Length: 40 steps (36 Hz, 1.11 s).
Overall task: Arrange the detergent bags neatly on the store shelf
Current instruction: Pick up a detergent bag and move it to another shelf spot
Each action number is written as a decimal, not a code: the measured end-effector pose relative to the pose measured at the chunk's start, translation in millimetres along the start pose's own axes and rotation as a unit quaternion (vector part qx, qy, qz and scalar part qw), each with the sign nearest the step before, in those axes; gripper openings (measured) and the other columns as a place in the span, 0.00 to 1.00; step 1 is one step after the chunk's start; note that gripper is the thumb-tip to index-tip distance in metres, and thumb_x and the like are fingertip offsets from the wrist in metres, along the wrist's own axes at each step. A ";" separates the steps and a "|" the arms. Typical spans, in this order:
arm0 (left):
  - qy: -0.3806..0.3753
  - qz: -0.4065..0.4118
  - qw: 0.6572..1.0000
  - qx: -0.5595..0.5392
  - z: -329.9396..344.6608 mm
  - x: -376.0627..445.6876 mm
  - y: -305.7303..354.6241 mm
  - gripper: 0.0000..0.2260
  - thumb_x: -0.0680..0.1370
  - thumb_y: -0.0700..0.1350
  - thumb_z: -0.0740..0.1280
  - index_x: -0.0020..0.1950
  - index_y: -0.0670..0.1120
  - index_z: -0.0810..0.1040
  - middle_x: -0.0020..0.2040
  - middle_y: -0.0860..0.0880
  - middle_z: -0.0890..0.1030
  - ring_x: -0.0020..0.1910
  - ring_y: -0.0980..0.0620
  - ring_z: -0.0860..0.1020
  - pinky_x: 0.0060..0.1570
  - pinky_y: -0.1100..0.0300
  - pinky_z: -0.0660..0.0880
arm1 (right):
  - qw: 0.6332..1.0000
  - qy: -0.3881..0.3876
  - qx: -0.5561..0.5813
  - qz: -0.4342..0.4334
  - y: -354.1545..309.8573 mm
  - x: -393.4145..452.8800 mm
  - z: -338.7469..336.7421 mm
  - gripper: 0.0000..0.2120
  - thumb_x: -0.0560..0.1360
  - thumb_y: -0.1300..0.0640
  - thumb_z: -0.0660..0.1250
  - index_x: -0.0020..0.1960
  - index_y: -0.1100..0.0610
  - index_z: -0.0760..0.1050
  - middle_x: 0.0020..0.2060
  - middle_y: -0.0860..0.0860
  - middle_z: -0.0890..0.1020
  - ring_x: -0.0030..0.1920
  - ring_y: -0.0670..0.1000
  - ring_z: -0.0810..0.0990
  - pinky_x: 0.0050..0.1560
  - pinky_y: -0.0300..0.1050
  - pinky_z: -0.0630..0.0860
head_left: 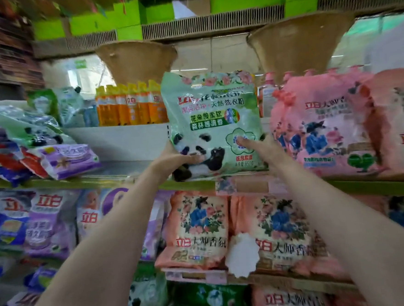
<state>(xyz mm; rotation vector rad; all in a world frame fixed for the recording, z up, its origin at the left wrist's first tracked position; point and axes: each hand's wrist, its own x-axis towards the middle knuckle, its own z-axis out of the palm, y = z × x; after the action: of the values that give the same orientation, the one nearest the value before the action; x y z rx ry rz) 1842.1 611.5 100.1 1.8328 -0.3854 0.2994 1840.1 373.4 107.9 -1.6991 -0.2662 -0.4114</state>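
Note:
A green detergent bag with a panda [211,118] stands upright at the front edge of the upper shelf [117,181]. My left hand [172,159] grips its lower left corner, thumb across the front. My right hand [260,150] holds its lower right edge, with the thumb pressed on the flower emblem. Pink detergent bags [325,125] stand right beside it on the same shelf. To the left, several purple, red and green bags [40,149] lie tumbled in a loose pile.
Orange bottles [130,105] line the shelf's back behind a bare stretch. Two woven baskets [137,61] hang above. Purple bags [45,223] and peach floral bags [199,229] fill the shelf below, with green and pink bags lower still.

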 end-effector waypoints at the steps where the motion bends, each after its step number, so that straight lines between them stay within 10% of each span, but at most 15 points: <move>1: -0.015 -0.013 1.000 0.005 3.0 9.8 -4.4 0.36 0.62 0.42 0.81 0.65 0.46 0.67 0.60 0.47 0.78 0.59 0.49 0.77 0.65 0.56 0.71 | 1.000 0.005 -0.008 -0.002 5.1 7.3 -3.8 0.37 0.70 0.49 0.73 0.67 0.71 0.64 0.62 0.60 0.75 0.63 0.58 0.73 0.63 0.51 0.69; 6: -0.060 -0.051 0.997 0.013 22.8 59.1 -24.4 0.61 0.44 0.55 0.84 0.74 0.47 0.60 0.68 0.47 0.72 0.65 0.47 0.73 0.69 0.49 0.67 | 0.998 0.039 -0.041 0.004 27.2 39.2 -16.4 0.40 0.69 0.48 0.73 0.70 0.67 0.60 0.64 0.57 0.72 0.66 0.55 0.70 0.61 0.45 0.67; 15: -0.062 -0.062 0.996 -0.024 59.9 142.1 -56.3 0.42 0.59 0.39 0.81 0.69 0.44 0.66 0.62 0.47 0.76 0.62 0.46 0.74 0.61 0.56 0.70 | 0.995 0.078 -0.034 0.060 67.3 93.1 -22.4 0.50 0.68 0.45 0.72 0.76 0.64 0.47 0.75 0.58 0.56 0.75 0.58 0.57 0.74 0.55 0.55; 19: -0.052 -0.047 0.997 -0.039 76.9 173.1 -79.2 0.35 0.62 0.29 0.77 0.65 0.41 0.69 0.57 0.44 0.79 0.59 0.44 0.77 0.53 0.57 0.75 | 0.987 0.082 -0.091 0.102 94.6 124.9 -24.9 0.48 0.63 0.44 0.75 0.74 0.60 0.57 0.71 0.57 0.67 0.71 0.59 0.66 0.71 0.56 0.63; 30: -0.042 -0.057 0.998 0.004 93.4 241.0 -119.6 0.46 0.49 0.43 0.82 0.65 0.41 0.71 0.60 0.43 0.79 0.60 0.44 0.77 0.60 0.46 0.75 | 0.952 0.138 -0.210 0.173 119.1 190.5 -17.1 0.45 0.71 0.49 0.72 0.77 0.58 0.47 0.75 0.56 0.59 0.73 0.59 0.59 0.73 0.55 0.59; 40: -0.010 -0.055 0.998 0.025 103.8 249.6 -124.2 0.36 0.61 0.35 0.80 0.64 0.43 0.67 0.57 0.46 0.77 0.58 0.46 0.75 0.60 0.53 0.73 | 0.896 0.095 -0.364 0.235 123.2 217.9 -25.5 0.32 0.79 0.47 0.60 0.72 0.69 0.58 0.70 0.63 0.66 0.68 0.60 0.68 0.63 0.46 0.67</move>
<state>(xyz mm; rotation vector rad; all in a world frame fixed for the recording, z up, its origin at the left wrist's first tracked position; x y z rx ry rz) 2121.6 517.7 60.1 1.9004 -0.2911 0.2160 2084.4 315.4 90.7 -2.3492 0.5067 -0.3246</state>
